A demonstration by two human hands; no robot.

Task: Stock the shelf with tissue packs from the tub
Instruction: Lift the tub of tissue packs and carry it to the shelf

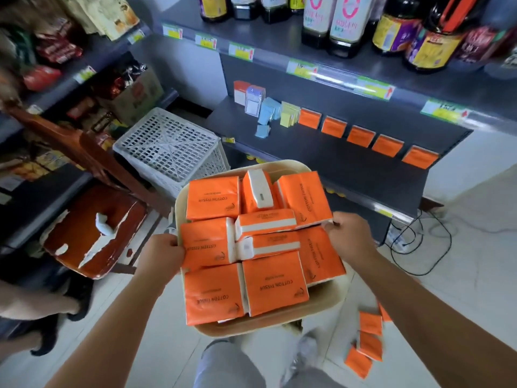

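A beige tub [321,306] heaped with several orange tissue packs [275,287] hangs in front of me above the floor. My left hand [161,254] grips the tub's left rim. My right hand [351,236] grips the right rim, its fingers against a pack. Beyond the tub, the dark grey shelf [335,161] carries a row of several orange packs [361,135] standing along its back wall, with bare shelf in front of them.
Small blue, yellow and white boxes [265,113] stand at the shelf's left end. A white lattice crate [170,147] and a worn brown stool [92,233] sit on the left. Three orange packs [369,343] lie on the floor at right, near black cables [428,247]. Bottles [344,26] fill the upper shelf.
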